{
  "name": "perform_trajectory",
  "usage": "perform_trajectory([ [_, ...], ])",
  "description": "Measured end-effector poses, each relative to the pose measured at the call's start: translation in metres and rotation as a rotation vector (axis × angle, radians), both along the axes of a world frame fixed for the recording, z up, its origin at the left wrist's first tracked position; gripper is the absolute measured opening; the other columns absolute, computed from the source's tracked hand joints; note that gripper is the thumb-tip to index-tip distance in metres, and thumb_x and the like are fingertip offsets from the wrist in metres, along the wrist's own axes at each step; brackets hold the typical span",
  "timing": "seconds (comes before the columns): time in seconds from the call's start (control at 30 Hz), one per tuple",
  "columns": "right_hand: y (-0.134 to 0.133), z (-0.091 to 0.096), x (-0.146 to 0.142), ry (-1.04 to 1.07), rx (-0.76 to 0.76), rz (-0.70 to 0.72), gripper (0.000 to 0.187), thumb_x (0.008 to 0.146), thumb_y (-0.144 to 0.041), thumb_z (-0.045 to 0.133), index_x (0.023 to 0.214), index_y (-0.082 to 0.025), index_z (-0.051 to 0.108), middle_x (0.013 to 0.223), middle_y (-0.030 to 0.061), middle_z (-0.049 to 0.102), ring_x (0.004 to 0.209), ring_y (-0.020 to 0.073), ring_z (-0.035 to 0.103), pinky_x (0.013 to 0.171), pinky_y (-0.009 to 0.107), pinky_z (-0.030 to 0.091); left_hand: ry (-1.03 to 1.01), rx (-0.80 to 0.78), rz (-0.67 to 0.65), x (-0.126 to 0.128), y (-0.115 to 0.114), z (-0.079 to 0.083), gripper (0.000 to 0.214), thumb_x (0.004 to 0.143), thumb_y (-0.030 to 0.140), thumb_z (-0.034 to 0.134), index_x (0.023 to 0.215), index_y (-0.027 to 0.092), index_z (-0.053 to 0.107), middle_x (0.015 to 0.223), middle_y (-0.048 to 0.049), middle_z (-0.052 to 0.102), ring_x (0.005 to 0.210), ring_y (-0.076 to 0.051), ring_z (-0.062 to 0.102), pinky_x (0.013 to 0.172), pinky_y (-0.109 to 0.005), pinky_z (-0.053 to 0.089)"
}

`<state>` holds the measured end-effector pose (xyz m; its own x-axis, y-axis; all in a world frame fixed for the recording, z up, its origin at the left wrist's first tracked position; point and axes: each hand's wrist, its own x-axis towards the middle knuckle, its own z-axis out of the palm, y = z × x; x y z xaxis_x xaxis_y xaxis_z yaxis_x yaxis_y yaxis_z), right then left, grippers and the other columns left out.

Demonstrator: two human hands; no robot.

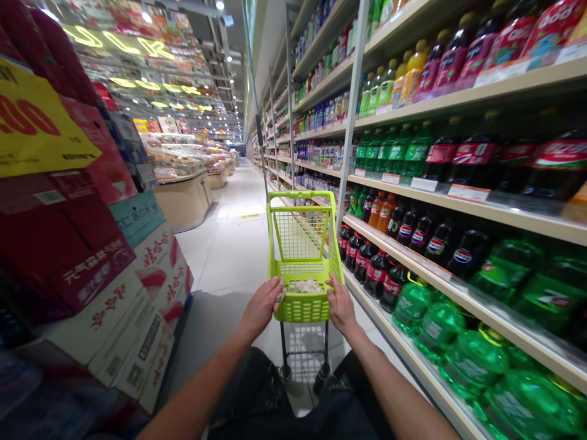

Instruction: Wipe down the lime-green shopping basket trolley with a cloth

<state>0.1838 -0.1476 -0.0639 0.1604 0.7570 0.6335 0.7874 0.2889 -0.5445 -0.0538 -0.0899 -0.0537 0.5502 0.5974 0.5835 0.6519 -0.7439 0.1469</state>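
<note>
A lime-green shopping cart (pixel 302 308) stands right in front of me, its plastic basket on a dark metal frame with wheels. My left hand (pixel 266 302) is closed at the near left corner of the basket's rim. Something small and pale shows by its fingertips, too unclear to name. My right hand (pixel 340 304) grips the near right corner, thumb over the edge. Inside the basket lies a light-coloured pile (pixel 308 286) of small pieces; what they are I cannot make out.
Shelves of soda bottles (pixel 419 150) line the right side, close to the cart. Large green bottles (pixel 477 354) sit at the bottom. Stacked drink cartons (pixel 110 299) rise close on the left under a yellow price sign (pixel 41 122). A tiled aisle (pixel 229 244) runs ahead past a display counter (pixel 181 198).
</note>
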Motion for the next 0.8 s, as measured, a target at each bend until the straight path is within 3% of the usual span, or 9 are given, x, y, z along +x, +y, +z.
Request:
perform_trajectory([
  [0.07, 0.000, 0.000, -0.004, 0.028, -0.008, -0.017, 0.045, 0.088, -0.031, 0.024, 0.130, -0.018, 0.035, 0.100, 0.0061, 0.062, 0.095, 0.0190, 0.054, 0.086, 0.039, 0.039, -0.005, -0.028, 0.008, 0.012, -0.004, -0.001, 0.035, 0.081, 0.015, 0.044, 0.116, 0.015, 0.051, 0.126, -0.0131, 0.050, 0.119, -0.022, 0.043, 0.098, -0.043, 0.038],
  [0.13, 0.001, 0.000, -0.006, 0.037, -0.003, -0.028, 0.045, 0.088, -0.032, 0.024, 0.130, -0.017, 0.036, 0.098, 0.0061, 0.062, 0.094, 0.0190, 0.055, 0.085, 0.039, 0.040, 0.002, -0.045, -0.019, 0.040, -0.012, -0.002, 0.037, 0.081, 0.013, 0.043, 0.117, 0.015, 0.049, 0.126, -0.0136, 0.050, 0.119, -0.021, 0.043, 0.098, -0.042, 0.038],
  [0.2, 0.001, 0.000, -0.005, 0.024, 0.005, -0.038, 0.045, 0.088, -0.032, 0.024, 0.129, -0.017, 0.037, 0.097, 0.0062, 0.063, 0.093, 0.0192, 0.055, 0.085, 0.040, 0.040, 0.027, -0.041, -0.084, 0.068, -0.019, 0.000, 0.038, 0.081, 0.012, 0.043, 0.119, 0.016, 0.048, 0.126, -0.0133, 0.050, 0.120, -0.020, 0.042, 0.098, -0.042, 0.038],
  [0.27, 0.000, 0.001, -0.002, 0.002, -0.001, -0.038, 0.045, 0.088, -0.032, 0.025, 0.129, -0.017, 0.037, 0.097, 0.0061, 0.063, 0.092, 0.0194, 0.055, 0.085, 0.040, 0.040, 0.054, -0.025, -0.150, 0.078, -0.023, 0.001, 0.039, 0.080, 0.010, 0.044, 0.119, 0.016, 0.047, 0.126, -0.0129, 0.050, 0.121, -0.020, 0.041, 0.099, -0.042, 0.038],
  [0.33, -0.002, 0.001, 0.003, -0.020, -0.020, -0.027, 0.045, 0.088, -0.032, 0.025, 0.129, -0.017, 0.037, 0.096, 0.0062, 0.063, 0.091, 0.0194, 0.055, 0.085, 0.040, 0.040, 0.065, -0.010, -0.169, 0.065, -0.020, 0.002, 0.038, 0.080, 0.011, 0.045, 0.118, 0.016, 0.048, 0.125, -0.0125, 0.050, 0.121, -0.020, 0.041, 0.098, -0.042, 0.038],
  [0.5, -0.002, -0.002, 0.006, -0.028, -0.026, -0.021, 0.045, 0.088, -0.031, 0.025, 0.127, -0.015, 0.039, 0.097, 0.0068, 0.062, 0.091, 0.0194, 0.054, 0.084, 0.039, 0.040, 0.023, 0.004, -0.066, -0.003, 0.000, 0.006, 0.035, 0.083, 0.019, 0.043, 0.117, 0.015, 0.049, 0.124, -0.0137, 0.051, 0.118, -0.022, 0.044, 0.097, -0.043, 0.039],
  [0.57, -0.001, -0.002, 0.001, -0.020, -0.016, -0.026, 0.045, 0.088, -0.031, 0.025, 0.127, -0.015, 0.039, 0.096, 0.0066, 0.062, 0.091, 0.0193, 0.054, 0.085, 0.039, 0.039, 0.010, -0.007, -0.046, -0.004, 0.001, 0.009, 0.034, 0.083, 0.020, 0.043, 0.116, 0.014, 0.050, 0.123, -0.0147, 0.051, 0.117, -0.022, 0.045, 0.097, -0.043, 0.039],
  [0.8, 0.000, -0.004, -0.009, -0.059, -0.023, -0.064, 0.043, 0.089, -0.031, 0.024, 0.126, -0.017, 0.042, 0.098, 0.0072, 0.061, 0.093, 0.0200, 0.053, 0.088, 0.041, 0.035, 0.063, -0.117, -0.250, 0.092, -0.026, 0.021, 0.033, 0.080, 0.012, 0.046, 0.111, 0.015, 0.053, 0.120, -0.0117, 0.054, 0.114, -0.018, 0.047, 0.099, -0.038, 0.037],
])
